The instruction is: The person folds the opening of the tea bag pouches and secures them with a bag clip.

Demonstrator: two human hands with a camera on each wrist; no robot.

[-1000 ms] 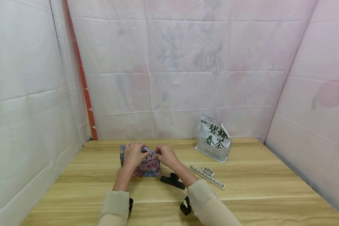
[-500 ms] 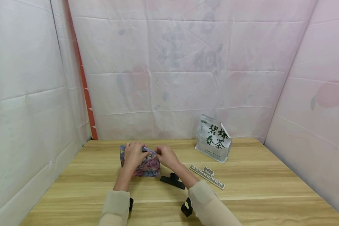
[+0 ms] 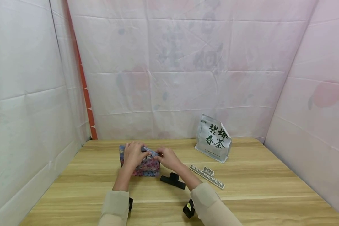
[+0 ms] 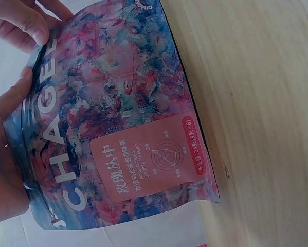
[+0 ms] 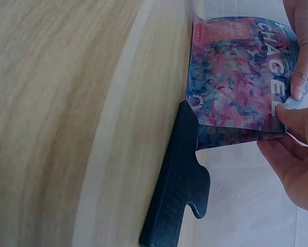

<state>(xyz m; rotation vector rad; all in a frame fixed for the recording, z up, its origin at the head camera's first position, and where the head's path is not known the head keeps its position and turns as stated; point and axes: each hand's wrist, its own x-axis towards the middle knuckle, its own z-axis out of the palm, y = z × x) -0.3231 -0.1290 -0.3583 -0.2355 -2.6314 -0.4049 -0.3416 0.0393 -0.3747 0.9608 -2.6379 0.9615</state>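
A pink and blue tea bag pouch [image 3: 146,168] marked CHAGEE stands on the table at the left of centre. My left hand [image 3: 133,154] grips its top edge from the left, thumb on the front face. At the top right corner, my right hand [image 3: 168,158] pinches the rim between thumb and fingers. The right wrist view shows the right thumb on the front of the pouch [image 5: 236,77] and the fingers behind it. Just below the pouch's right side lies a black clip [image 3: 173,180], close to my right forearm.
A silver tea pouch [image 3: 213,138] with green lettering stands at the back right. A white clip with a piano-key pattern [image 3: 207,176] lies on the wooden table [image 3: 251,185], right of my right forearm. Pale cloth walls [image 3: 183,94] enclose the back and sides.
My right hand has shifted slightly down and its wrist a little to the right, while keeping to the pouch's top right corner. The left hand and the pouch stay practically where they were.
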